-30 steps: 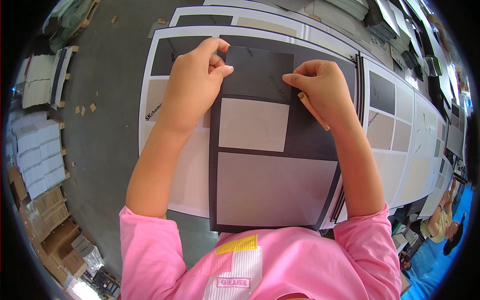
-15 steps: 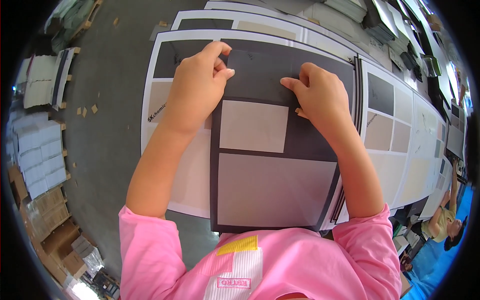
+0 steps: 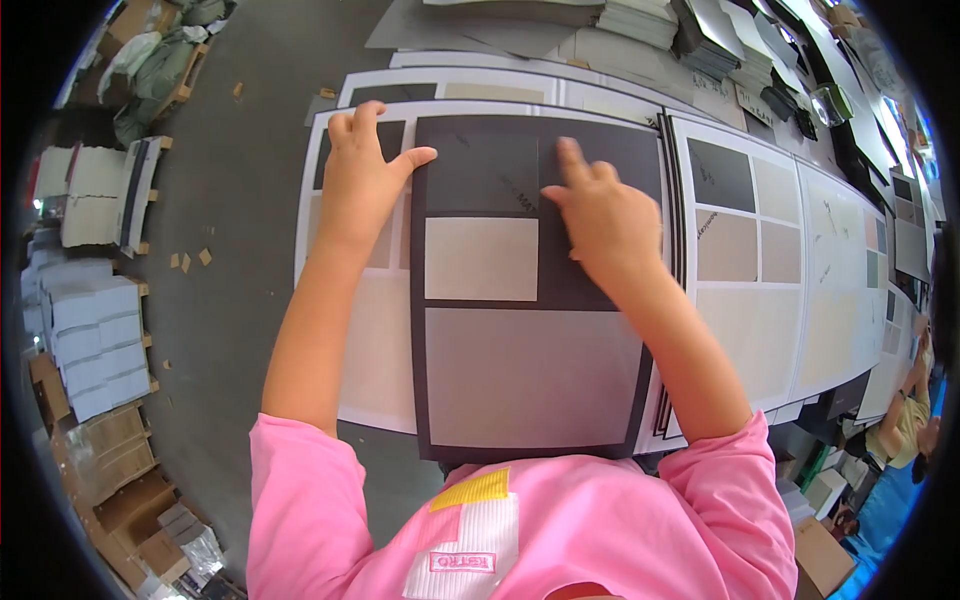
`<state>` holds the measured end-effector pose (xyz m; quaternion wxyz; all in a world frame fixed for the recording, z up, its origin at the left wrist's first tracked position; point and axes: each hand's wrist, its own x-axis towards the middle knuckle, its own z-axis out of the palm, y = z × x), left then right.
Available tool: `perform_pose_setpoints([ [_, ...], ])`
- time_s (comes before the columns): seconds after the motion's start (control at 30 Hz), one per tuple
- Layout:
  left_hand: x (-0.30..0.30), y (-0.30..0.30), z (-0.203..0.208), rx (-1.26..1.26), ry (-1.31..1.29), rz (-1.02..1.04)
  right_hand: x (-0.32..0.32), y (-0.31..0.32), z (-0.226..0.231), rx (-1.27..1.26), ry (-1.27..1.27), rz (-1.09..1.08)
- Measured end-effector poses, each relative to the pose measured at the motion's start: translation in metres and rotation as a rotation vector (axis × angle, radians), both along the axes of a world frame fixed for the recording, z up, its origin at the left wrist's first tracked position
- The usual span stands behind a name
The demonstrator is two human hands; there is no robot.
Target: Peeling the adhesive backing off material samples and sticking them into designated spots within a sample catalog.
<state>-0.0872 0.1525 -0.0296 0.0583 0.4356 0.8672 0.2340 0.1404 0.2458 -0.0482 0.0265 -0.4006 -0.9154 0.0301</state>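
Note:
A dark sample board (image 3: 628, 385) lies in front of me on top of white sample boards. It bears a dark grey swatch (image 3: 475, 175) at its upper left, a pale grey swatch (image 3: 481, 259) below that, and a large grey swatch (image 3: 530, 375) at the bottom. My left hand (image 3: 362, 170) is at the upper left of the dark board, fingers apart, the thumb reaching over the board's edge. On the board's upper right rests my right hand (image 3: 605, 205), index finger stretched out and thumb beside the dark grey swatch. Its remaining fingers are partly curled.
White sample boards with swatches (image 3: 745, 260) run off to the right. Stacked sheets (image 3: 655, 25) lie at the back. Pallets with white stacks (image 3: 95, 330) and cardboard boxes (image 3: 110, 465) stand on the left floor. Another person (image 3: 905, 425) is at the far right.
My left hand has opened from a near pinch and moved slightly left. My right hand has shifted left and lower, its index finger now extended. The dark grey swatch sits nearer the board's left edge.

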Motion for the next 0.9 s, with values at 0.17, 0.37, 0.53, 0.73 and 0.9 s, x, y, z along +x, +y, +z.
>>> perform_pose_setpoints([
  [0.17,0.033,0.000,-0.035,-0.070,0.432,-0.336,0.127,0.031,0.044,-0.040,0.603,-0.493],
  [0.37,0.086,0.031,-0.051,-0.273,0.278,-0.435,0.381,-0.012,0.034,0.598,0.714,-1.040],
  [0.53,0.130,0.068,-0.051,-0.172,0.360,-0.482,0.551,-0.117,-0.066,0.777,0.658,-1.439],
  [0.73,0.090,0.039,-0.045,-0.264,0.270,-0.286,0.580,-0.184,-0.166,0.232,0.504,-1.955],
  [0.9,0.084,0.010,-0.050,-0.301,0.318,-0.227,0.555,-0.089,-0.039,1.026,0.453,-1.496],
])
